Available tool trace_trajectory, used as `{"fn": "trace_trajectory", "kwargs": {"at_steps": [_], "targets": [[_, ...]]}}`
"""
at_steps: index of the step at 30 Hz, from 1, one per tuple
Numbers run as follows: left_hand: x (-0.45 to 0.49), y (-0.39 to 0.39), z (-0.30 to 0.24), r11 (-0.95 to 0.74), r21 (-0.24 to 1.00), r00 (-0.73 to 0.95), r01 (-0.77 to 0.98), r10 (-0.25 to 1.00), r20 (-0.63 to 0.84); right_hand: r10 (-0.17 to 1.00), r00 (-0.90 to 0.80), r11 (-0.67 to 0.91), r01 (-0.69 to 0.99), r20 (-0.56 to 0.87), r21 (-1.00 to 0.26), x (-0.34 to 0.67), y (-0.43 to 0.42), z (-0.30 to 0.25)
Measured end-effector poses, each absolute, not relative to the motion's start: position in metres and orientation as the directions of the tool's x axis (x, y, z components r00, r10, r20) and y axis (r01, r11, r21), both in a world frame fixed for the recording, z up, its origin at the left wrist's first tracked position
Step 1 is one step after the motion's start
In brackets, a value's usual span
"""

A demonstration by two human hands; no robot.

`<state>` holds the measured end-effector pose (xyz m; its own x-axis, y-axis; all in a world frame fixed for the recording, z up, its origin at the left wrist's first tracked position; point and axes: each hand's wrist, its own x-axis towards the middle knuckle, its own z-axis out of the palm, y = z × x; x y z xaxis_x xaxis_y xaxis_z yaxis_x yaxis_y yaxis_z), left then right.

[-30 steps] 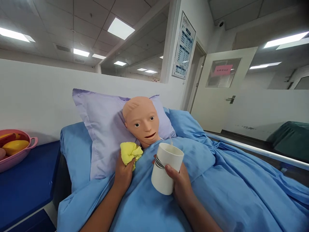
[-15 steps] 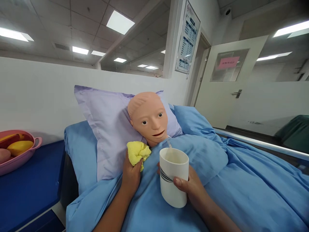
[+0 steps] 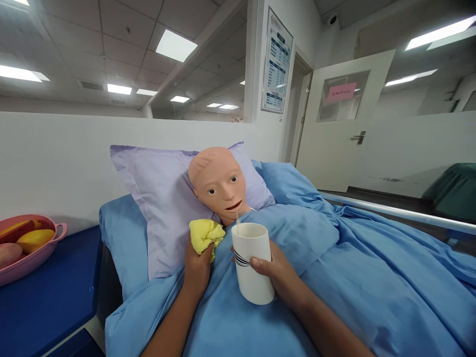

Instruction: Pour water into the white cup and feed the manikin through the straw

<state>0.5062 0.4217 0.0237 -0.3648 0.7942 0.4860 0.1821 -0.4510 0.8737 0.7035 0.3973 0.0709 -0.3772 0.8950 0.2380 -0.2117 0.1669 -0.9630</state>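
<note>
The left hand point(image 3: 197, 270) clutches a yellow terry cloth point(image 3: 204, 234); the right hand point(image 3: 281, 272) curls around a striped white cup point(image 3: 253, 280).

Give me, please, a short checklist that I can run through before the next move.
1. Right hand gripping the white cup: ok.
2. White cup held near upright: ok.
3. Straw in the white cup, its top rising above the rim: ok.
4. Straw touching the manikin's mouth: cannot tell; they overlap in this single view.
5. Left hand holding the yellow cloth: ok.
6. Manikin's head resting on the purple pillow: ok.
</note>
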Motion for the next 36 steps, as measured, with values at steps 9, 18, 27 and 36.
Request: {"fn": "trace_trajectory", "kwargs": {"at_steps": [9,18,27,36], "targets": [[0.508,0.424,0.027,-0.44,0.856,-0.38,0.27,0.768,0.515,0.905,-0.374,0.033,-0.412,0.202,-0.91,0.705,0.411,0.083],[0.509,0.422,0.03,-0.408,0.862,-0.391,0.301,0.772,0.501,0.859,-0.449,0.099,-0.324,0.245,-0.941,0.714,0.422,0.092],[0.51,0.422,0.032,-0.4,0.873,-0.398,0.278,0.78,0.483,0.859,-0.419,0.201,-0.252,0.294,-0.947,0.714,0.426,0.09],[0.508,0.421,0.032,-0.424,0.861,-0.363,0.282,0.783,0.505,0.853,-0.421,0.233,-0.224,0.309,-0.946,0.711,0.42,0.088]]}}
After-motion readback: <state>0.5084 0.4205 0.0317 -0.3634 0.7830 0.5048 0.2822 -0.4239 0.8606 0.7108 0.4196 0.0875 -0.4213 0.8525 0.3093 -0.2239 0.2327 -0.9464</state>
